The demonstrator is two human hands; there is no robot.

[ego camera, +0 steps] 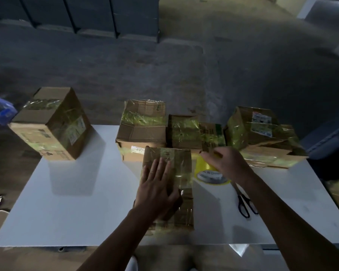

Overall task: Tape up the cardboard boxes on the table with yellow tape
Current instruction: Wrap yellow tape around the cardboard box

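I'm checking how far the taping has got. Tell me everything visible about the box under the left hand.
The box is brown cardboard, lying flat near the front of the table. Glossy, wrinkled yellowish tape strips run along its top. The left hand rests flat on it, fingers straight. Its far end lies by a larger box; the yellow tape roll stands close on its right, contact unclear.

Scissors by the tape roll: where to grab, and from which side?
Grip the scissors by the black handle loops. They lie flat on the white table, with the loops toward the person and the closed blades pointing away at the yellow tape roll. Come from above on the near side. The right hand, now at the roll, looks closest.
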